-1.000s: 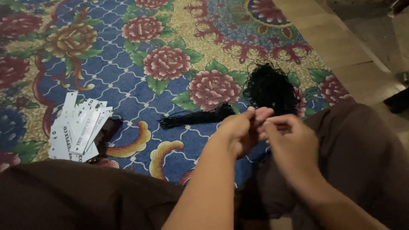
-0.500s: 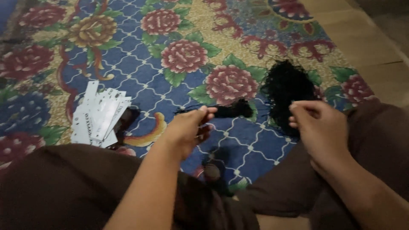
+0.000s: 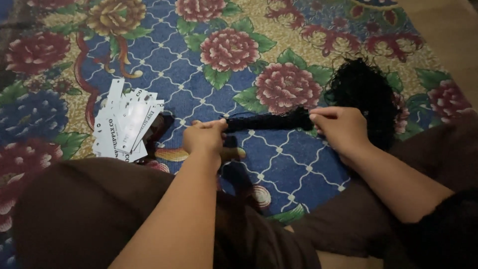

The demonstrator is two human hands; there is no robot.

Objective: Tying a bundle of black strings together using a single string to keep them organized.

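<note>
Two hands held one black netted strand (image 3: 269, 121) stretched taut just above the floral rug (image 3: 149, 45): left hand (image 3: 204, 138) pinched its left end, right hand (image 3: 343, 129) its right. The long axis ran left-right; beyond the right hand lay the black tangled heap (image 3: 363, 89).

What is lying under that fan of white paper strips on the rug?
A dark flat thing pokes out from under the white paper strips at their right edge, lying on the floral rug. Its kind cannot be told; the strips cover most of it. Neither hand touches the strips.
</note>
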